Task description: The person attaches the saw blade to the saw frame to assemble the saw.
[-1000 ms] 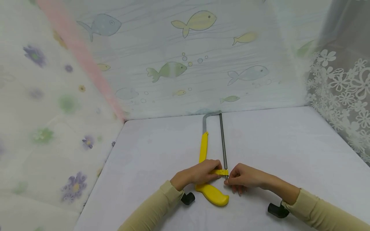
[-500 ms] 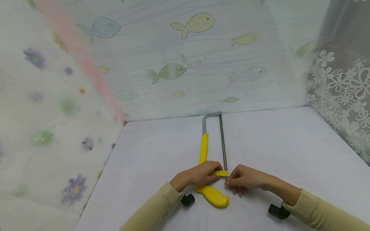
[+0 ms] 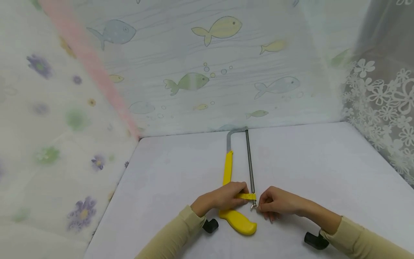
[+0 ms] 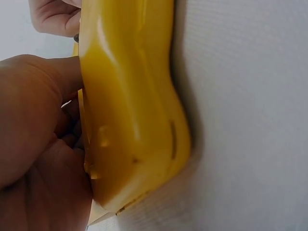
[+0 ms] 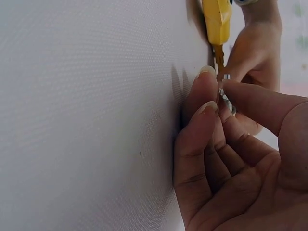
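Observation:
A hacksaw with a yellow handle and a grey frame end lies on the white surface, its blade on the right side. My left hand grips the yellow frame just above the handle, the fingers reaching around the short yellow blade holder. The left wrist view shows the yellow handle beside the palm. A small metal wing nut sits below the holder. Beside it, my right hand has its thumb and fingertips at the wing nut, pinching its edge.
White cloth covers the table. A fish-print curtain stands right behind the hacksaw's far end. Floral fabric borders the left, and lace the right. A black wrist device sits under the right sleeve.
My right hand has shifted slightly to the right and down, and the wing nut now shows beside its fingertips. My left hand keeps its grip on the hacksaw.

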The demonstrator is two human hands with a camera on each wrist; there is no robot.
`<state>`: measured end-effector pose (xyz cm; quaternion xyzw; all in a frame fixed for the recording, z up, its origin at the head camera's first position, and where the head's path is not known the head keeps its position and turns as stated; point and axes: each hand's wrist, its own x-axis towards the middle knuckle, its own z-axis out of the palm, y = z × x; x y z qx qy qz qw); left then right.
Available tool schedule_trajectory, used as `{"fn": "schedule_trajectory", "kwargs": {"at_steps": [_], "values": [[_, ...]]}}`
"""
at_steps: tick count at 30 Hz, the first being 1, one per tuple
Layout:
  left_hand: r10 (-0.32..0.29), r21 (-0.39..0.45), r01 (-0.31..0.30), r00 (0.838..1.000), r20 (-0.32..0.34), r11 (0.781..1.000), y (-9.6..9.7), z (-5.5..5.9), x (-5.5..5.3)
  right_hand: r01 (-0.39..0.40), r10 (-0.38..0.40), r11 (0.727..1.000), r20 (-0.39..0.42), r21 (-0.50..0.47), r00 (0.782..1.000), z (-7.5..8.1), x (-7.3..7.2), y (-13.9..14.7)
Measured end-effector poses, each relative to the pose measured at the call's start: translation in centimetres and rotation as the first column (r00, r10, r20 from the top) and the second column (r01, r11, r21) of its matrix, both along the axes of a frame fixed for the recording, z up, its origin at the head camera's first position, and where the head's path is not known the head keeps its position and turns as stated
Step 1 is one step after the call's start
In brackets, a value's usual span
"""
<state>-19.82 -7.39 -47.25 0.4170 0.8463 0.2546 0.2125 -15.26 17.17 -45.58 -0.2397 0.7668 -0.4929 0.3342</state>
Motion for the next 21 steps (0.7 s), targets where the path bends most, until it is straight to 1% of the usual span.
{"fn": "schedule_trajectory", "kwargs": {"at_steps": [5,11,16,21], "values": [[-0.006,0.006,0.006,1.0,0.0,1.0,0.0,0.0,-0.1,-0.003,0.003,1.0,0.0,0.004,1.0,0.0,0.0,-0.1],[0.01,-0.007,-0.01,1.0,0.021,1.0,-0.1,0.1,-0.1,-0.003,0.003,1.0,-0.009,0.025,1.0,0.2,-0.1,-0.6],[0.008,-0.006,-0.008,1.0,0.027,1.0,-0.1,0.0,0.0,0.014,-0.014,0.998,-0.011,0.062,1.0,0.1,-0.1,-1.0],[0.006,-0.007,-0.006,1.0,0.023,1.0,0.0,0.0,0.0,0.036,-0.036,0.997,0.001,0.068,0.999,0.2,0.0,-1.1]]}}
